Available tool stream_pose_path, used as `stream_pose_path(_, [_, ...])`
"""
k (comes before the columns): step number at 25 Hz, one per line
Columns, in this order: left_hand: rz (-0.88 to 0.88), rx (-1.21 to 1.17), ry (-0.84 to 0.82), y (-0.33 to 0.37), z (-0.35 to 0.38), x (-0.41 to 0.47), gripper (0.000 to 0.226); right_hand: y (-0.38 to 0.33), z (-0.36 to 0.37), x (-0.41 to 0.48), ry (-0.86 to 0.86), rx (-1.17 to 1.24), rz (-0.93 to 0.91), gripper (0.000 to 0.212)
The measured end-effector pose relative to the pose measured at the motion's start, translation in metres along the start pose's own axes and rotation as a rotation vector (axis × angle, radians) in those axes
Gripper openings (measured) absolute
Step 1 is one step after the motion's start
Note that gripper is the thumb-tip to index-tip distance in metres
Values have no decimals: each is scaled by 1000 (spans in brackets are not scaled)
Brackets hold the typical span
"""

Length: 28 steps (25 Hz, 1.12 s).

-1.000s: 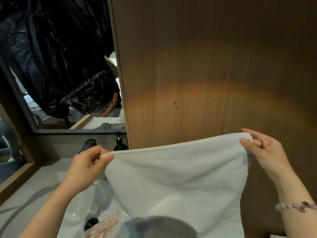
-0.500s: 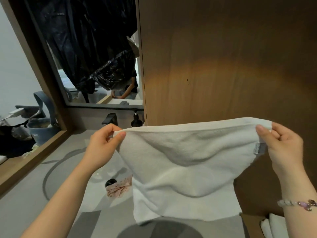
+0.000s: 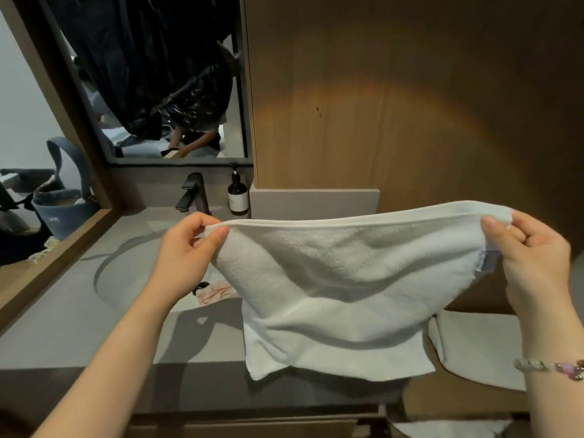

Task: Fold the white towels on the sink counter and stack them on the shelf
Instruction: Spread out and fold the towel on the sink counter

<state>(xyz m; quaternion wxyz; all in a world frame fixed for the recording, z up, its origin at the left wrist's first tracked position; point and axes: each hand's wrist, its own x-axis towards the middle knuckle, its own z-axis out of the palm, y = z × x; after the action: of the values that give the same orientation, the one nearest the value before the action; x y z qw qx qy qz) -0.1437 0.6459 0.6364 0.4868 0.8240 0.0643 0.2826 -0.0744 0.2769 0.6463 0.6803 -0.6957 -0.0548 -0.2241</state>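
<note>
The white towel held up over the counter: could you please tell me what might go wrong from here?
1. The left hand and the right hand only pinch the towel by its top corners. If one slips, that side could drop; on the left it might land in the sink basin, where a pink item lies by the drain.
2. The towel sags in the middle and its lower hem hangs unevenly, so the next fold may come out crooked.

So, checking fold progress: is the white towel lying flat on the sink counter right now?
No, the left hand and right hand pinch the white towel by its top corners, and it hangs sagging between them.
</note>
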Motion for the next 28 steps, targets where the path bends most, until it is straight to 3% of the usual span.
stream_pose_path(4, [21,6,0,5,-7,-13,9,-7,-8,-15,31,-28,44,16])
stream_pose_path(8, [-126,86,-72,-25,2,0,11,23,8,-1,-5,-138,149,21])
stream_pose_path(18, [-363,131,-161,-131,69,114,7,155,77,95,-124,-170,360,5])
stream_pose_path(28, [-614,246,-121,-223,159,197,5,302,122,186,-250,-285,513,13])
